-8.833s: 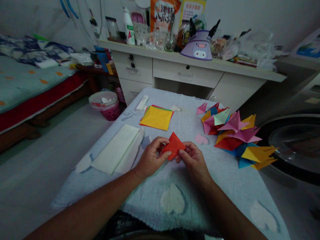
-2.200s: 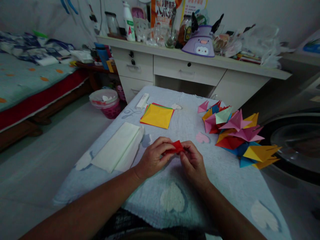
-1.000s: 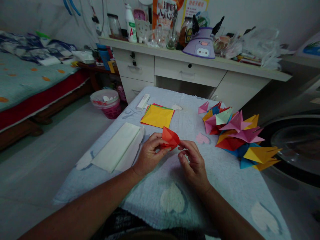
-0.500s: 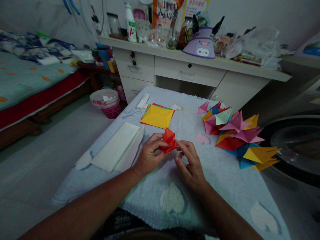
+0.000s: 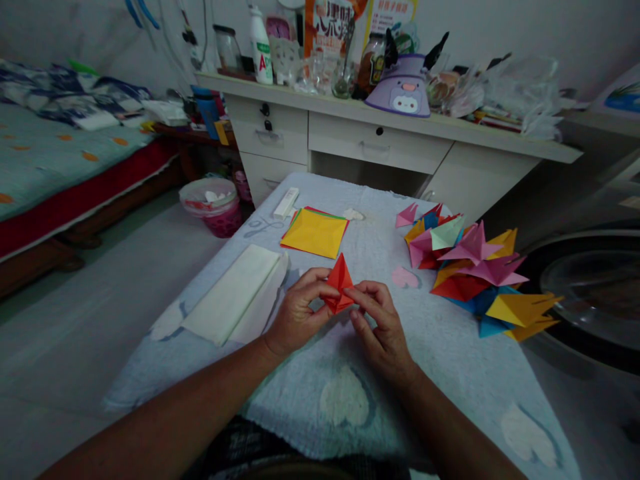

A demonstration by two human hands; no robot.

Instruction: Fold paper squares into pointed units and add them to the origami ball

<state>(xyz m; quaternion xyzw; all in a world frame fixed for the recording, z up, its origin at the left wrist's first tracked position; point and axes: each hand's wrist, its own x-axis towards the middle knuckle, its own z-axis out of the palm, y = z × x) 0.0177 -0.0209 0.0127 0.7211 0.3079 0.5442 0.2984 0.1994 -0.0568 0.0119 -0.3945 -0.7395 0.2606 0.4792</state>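
Observation:
A small piece of folded red origami paper (image 5: 341, 277), pointed at the top, is held up just above the cloth. My left hand (image 5: 303, 305) pinches its left side between thumb and fingers. On its right side, my right hand (image 5: 379, 320) presses the paper with a fingertip, thumb curled just below. Beyond the hands lies a stack of square coloured paper (image 5: 315, 231), yellow on top with red and green edges showing. Over on the right, several folded paper cranes (image 5: 475, 267) in pink, yellow, blue, red and pale green sit in a cluster.
A pale cloth (image 5: 425, 373) with heart shapes covers the table. On its left lie a folded white paper sheet (image 5: 233, 293) and a small white box (image 5: 287, 202). A pink bin (image 5: 220, 213) stands on the floor; a cluttered desk (image 5: 350, 120) is behind, a round-doored machine (image 5: 595, 293) to the right.
The red paper has gone from a partly opened, bunched shape to a flatter, pointed diamond-like form. My right fingers have moved slightly left onto it; my left hand keeps its grip.

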